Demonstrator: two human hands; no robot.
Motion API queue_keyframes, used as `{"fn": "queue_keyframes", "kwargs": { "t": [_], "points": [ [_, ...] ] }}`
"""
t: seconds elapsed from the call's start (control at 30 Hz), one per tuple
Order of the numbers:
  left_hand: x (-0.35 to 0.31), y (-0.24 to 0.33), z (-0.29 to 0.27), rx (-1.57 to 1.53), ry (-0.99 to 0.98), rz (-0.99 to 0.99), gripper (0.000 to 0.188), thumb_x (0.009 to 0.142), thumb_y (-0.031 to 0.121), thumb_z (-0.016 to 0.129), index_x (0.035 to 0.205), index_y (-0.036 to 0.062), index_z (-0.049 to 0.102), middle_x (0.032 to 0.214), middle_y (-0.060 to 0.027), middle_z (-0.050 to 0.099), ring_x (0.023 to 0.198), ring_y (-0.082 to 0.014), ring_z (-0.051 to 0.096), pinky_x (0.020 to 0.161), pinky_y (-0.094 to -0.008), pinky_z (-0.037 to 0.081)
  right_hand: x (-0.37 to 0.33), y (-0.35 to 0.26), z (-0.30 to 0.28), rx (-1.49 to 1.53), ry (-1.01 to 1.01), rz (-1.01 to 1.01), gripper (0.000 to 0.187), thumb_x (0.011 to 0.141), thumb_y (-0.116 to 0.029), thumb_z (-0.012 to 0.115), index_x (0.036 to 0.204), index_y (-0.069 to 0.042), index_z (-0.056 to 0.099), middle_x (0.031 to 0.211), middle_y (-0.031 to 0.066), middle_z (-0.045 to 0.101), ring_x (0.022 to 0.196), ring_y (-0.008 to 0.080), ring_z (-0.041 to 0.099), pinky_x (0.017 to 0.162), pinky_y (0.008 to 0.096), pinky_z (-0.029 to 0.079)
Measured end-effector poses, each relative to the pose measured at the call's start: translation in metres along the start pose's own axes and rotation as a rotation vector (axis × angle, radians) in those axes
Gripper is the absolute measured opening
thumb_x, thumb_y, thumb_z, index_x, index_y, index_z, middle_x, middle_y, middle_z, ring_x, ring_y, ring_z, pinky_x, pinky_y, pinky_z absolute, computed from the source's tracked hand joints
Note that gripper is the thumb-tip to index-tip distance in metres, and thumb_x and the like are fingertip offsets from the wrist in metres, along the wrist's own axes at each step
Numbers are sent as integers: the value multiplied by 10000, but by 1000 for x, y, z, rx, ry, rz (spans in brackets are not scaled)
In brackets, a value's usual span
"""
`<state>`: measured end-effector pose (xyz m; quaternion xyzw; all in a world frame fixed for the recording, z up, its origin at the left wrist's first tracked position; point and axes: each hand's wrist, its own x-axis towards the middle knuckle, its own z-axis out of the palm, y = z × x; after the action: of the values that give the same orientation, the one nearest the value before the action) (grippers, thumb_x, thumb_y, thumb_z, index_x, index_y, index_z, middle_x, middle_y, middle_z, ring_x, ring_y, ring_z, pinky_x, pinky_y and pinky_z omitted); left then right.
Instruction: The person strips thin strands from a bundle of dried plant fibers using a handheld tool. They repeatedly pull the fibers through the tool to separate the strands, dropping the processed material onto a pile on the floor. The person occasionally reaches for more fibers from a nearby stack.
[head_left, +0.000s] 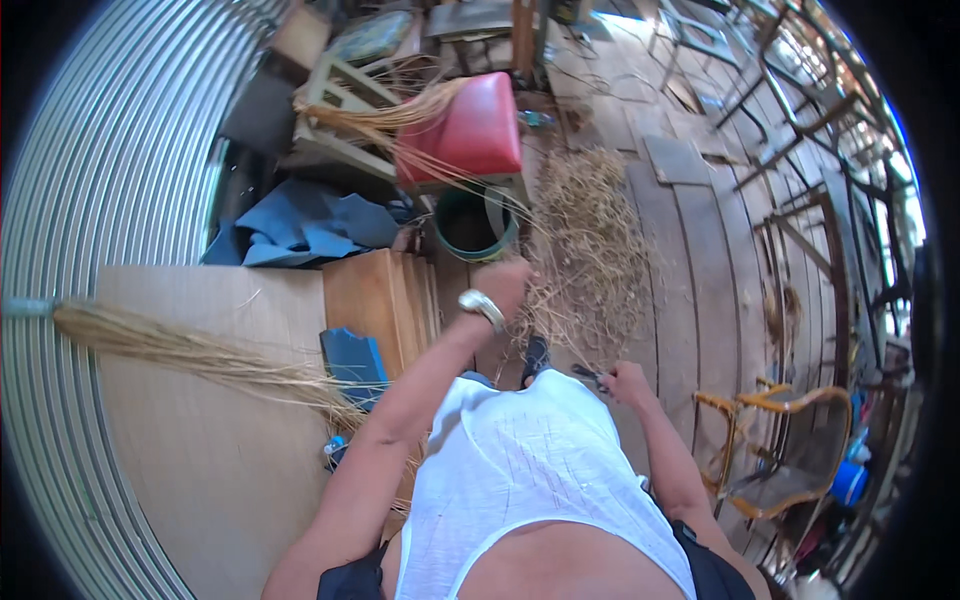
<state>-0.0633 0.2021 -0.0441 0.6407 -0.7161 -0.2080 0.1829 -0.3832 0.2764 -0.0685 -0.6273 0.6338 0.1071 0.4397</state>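
Note:
My left hand (pixel 503 285), with a silver watch (pixel 482 309) at its wrist, is closed beside loose straw-coloured fibre strands. Motion blur and the strands hide what its fingers hold. Lower and to the right, my right hand (pixel 628 383) is closed on a small dark tool (pixel 590 376), its narrow end pointing left; its exact kind is not clear. Between and beyond the hands spreads a heap of tangled dry fibre scraps (pixel 598 225) on the floor. Just past my left hand stands a dark green bucket (pixel 470 222).
A red padded seat (pixel 470 125) bears a bundle of long strands (pixel 385 118). To the left, another strand bundle (pixel 190 345) lies across a wooden board (pixel 200 440) near corrugated metal. Blue sheet material (pixel 310 225) sits beyond. A rattan-framed chair (pixel 785 440) stands at right on planks.

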Motion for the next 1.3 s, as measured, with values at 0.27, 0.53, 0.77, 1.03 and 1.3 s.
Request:
{"fn": "queue_keyframes", "kwargs": {
  "t": [0.27, 0.53, 0.77, 1.03, 1.3],
  "points": [
    [100, -17, 1, -225, -147, -164, 251, 897, 294, 580, 1018, 77, 621, 893, -130, 677, 757, -239, 650, 683, -360, 503, -17, 178, -8, 303, 71, 312, 277, 853, -236, 629, 682, -19, 623, 592, 115, 607, 422, 176, 564, 412, 298, 442],
    [66, 84, 90, -1369, -706, -704, 664, 890, 568, 507, 1308, 66, 389, 1016, -81, 631, 708, -147, 610, 578, -279, 477, 0, 15, -61, 1475, 133, -47, 223, 911, -276, 611, 815, -91, 529, 595, 7, 554, 385, 70, 468, 327, 203, 323],
    [47, 69, 84, -1149, -910, -260, 290, 814, 253, 729, 1005, 70, 611, 862, -23, 644, 723, -100, 628, 618, -241, 512, 48, -42, -41, 1465, 64, -30, 218, 912, -274, 610, 801, -103, 534, 568, 0, 546, 368, 67, 459, 322, 190, 316],
    [62, 0, 38, -312, -103, 192, 676, 616, 345, 818, 1181, 91, 548, 1308, -171, 488, 1263, -329, 397, 1004, -455, 337, 86, -98, -38, 1226, 146, 63, 221, 922, -255, 595, 801, -88, 515, 573, 25, 541, 391, 62, 458, 333, 200, 322],
    [124, -40, -16, -309, -331, 654, 496, 672, 297, 779, 1129, 232, 598, 1195, 58, 598, 1285, -294, 390, 1052, -565, 203, 97, -180, -49, 1307, 56, 116, 364, 953, -434, 483, 833, -91, 501, 592, 36, 560, 396, 62, 464, 334, 199, 330]
  ]
}}
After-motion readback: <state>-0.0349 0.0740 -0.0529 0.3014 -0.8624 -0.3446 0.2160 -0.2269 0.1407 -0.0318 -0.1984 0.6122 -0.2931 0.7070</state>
